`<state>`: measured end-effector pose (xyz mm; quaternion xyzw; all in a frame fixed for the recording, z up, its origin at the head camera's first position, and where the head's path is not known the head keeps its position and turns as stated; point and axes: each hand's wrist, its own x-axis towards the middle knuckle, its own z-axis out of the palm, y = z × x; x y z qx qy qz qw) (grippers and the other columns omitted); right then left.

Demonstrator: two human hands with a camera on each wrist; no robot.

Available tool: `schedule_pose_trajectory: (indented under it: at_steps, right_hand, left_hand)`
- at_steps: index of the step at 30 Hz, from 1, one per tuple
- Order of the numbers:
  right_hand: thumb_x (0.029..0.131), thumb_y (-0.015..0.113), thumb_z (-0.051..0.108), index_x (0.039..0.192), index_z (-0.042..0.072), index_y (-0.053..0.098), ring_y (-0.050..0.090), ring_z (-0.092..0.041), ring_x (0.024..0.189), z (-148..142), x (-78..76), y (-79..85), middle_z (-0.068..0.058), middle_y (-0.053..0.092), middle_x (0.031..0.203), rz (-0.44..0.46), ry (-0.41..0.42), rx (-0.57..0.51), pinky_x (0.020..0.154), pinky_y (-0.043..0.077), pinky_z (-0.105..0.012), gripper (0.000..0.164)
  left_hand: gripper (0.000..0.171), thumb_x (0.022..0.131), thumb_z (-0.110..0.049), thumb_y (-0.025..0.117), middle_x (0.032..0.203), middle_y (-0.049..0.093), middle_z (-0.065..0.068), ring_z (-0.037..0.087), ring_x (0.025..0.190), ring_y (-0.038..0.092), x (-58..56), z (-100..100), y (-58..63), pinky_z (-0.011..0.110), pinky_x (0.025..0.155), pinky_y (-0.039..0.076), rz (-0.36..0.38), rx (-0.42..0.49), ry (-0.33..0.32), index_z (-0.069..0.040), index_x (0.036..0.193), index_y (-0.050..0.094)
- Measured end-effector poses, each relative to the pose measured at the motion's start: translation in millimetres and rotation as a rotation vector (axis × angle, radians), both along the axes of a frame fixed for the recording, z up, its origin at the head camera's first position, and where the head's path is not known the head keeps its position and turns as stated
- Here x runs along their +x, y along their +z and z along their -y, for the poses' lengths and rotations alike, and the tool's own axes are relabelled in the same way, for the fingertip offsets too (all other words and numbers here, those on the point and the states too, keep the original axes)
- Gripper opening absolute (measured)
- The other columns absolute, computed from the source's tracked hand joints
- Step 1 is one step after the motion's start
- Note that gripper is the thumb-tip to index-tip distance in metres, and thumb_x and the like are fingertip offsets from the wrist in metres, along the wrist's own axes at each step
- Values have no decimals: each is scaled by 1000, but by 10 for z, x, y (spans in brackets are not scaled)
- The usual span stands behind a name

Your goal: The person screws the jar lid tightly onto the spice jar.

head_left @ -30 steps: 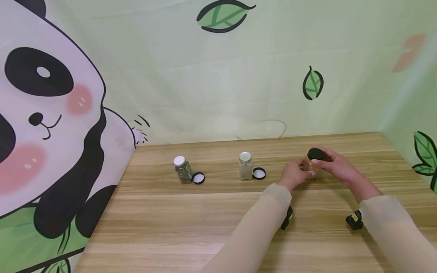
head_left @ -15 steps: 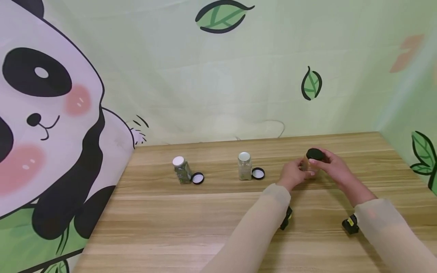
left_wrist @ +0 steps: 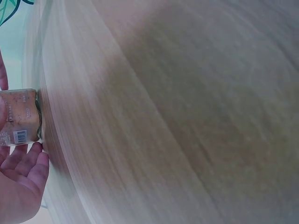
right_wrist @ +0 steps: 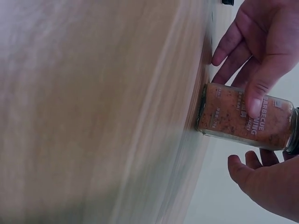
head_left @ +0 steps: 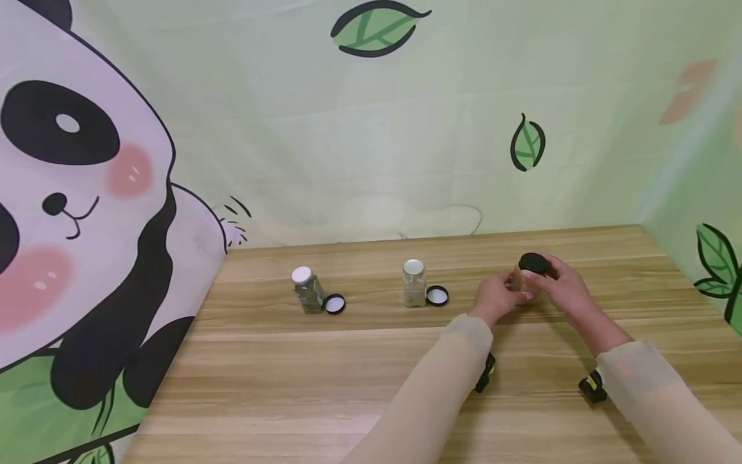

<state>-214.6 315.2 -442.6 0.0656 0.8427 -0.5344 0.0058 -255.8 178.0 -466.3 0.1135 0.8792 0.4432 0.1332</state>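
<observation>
Over the right part of the table, both hands are at a square glass seasoning jar (right_wrist: 229,112) of reddish-brown powder, labelled "BARBECUE". My left hand (head_left: 497,298) grips its body, the thumb lying across the label in the right wrist view. At the top, my right hand (head_left: 565,287) holds the black lid (head_left: 533,263) between thumb and fingers. The jar stands upright, its base right at the tabletop in both wrist views. Part of the body is hidden by the hands in the head view.
To the left stand a jar with greenish contents (head_left: 309,293) and a clear-looking jar (head_left: 414,283), both with white tops. Beside each lies a black-rimmed lid, one at the left (head_left: 334,303), one nearer the middle (head_left: 437,296). A printed cloth wall (head_left: 359,161) rises behind the table.
My right wrist and sleeve have swung slightly left and toward the front, the thumb shifting left along the lid. My left hand keeps its grip on the jar. The head view has drifted slightly.
</observation>
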Motion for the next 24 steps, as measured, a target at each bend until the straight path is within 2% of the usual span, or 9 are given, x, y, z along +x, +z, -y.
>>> schedule_pose_trajectory:
  at_steps: [9, 17, 24]
  right_hand:
    - [107, 54, 36, 159, -6, 22, 32, -51, 149, -22, -7, -42, -35, 31, 161, -24, 26, 18, 120, 31, -64, 75]
    - [106, 54, 39, 159, -7, 21, 29, -54, 150, -43, -5, -38, -37, 29, 161, 14, 49, 73, 120, 29, -66, 77]
    - [107, 54, 34, 160, -7, 17, 30, -54, 149, -65, -12, -13, -39, 28, 160, 32, 73, 66, 119, 30, -67, 77]
  left_hand:
    - [60, 88, -29, 82, 140, 68, 1, 14, 126, 66, -17, -4, 6, 20, 102, 52, 1, 13, -12, -18, 143, 61]
    - [61, 87, -28, 83, 140, 68, 2, 15, 127, 66, 4, 24, -22, 20, 103, 52, 36, 50, 2, -16, 143, 61]
    - [63, 86, -28, 84, 142, 67, 2, 17, 130, 64, 12, 49, 10, 23, 105, 52, 73, 82, 0, -14, 143, 61]
